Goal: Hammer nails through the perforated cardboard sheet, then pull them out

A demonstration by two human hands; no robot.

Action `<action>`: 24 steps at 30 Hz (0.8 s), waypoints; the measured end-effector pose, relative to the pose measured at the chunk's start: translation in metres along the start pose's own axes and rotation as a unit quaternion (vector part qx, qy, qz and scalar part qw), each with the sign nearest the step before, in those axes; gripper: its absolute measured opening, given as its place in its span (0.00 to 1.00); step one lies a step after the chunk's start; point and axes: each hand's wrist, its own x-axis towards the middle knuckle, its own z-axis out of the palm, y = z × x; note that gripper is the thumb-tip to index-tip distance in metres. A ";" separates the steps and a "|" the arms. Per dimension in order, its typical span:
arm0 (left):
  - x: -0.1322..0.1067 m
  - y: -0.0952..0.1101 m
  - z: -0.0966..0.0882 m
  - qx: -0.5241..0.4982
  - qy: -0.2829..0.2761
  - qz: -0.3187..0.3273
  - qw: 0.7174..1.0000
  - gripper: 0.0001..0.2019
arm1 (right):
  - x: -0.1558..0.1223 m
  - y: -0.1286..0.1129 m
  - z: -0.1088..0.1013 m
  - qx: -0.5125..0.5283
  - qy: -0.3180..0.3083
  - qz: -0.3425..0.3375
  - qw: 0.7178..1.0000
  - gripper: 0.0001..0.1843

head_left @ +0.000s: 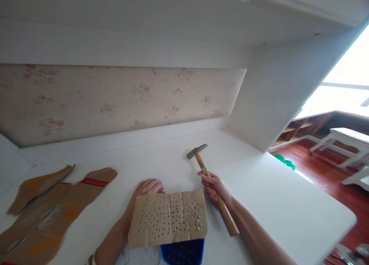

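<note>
My right hand point(216, 187) is wrapped around the wooden handle of a hammer point(225, 214), whose metal head points away from me above the white desk. Partly behind the far edge of a cardboard piece point(155, 219), my left hand point(149, 186) has its fingers curled together; a small dark tip shows by them, too small to name. Rows of small holes cover the cardboard. Several nails point(198, 220) with grey heads stand in its right part. Under its near edge is a blue container point(183, 252), mostly hidden.
Torn brown cardboard point(62, 207) with red tape lies on the desk point(276, 192) at the left. A floral back panel point(129, 99) and a white side wall point(276, 88) enclose the desk. Beyond its right edge are a green object point(285, 162) and a white stool point(346, 138) on the reddish floor.
</note>
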 end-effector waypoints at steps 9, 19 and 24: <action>0.000 -0.010 0.004 -0.025 0.003 0.005 1.000 0.08 | 0.000 -0.001 0.001 0.007 0.014 -0.006 1.000 0.12; 0.001 -0.008 0.005 -0.079 0.077 -0.099 0.989 0.10 | -0.002 -0.003 0.004 0.006 0.015 -0.014 1.000 0.14; 0.010 -0.010 -0.022 -0.126 0.119 -0.164 0.971 0.19 | -0.001 -0.004 0.005 0.006 0.015 -0.013 1.000 0.13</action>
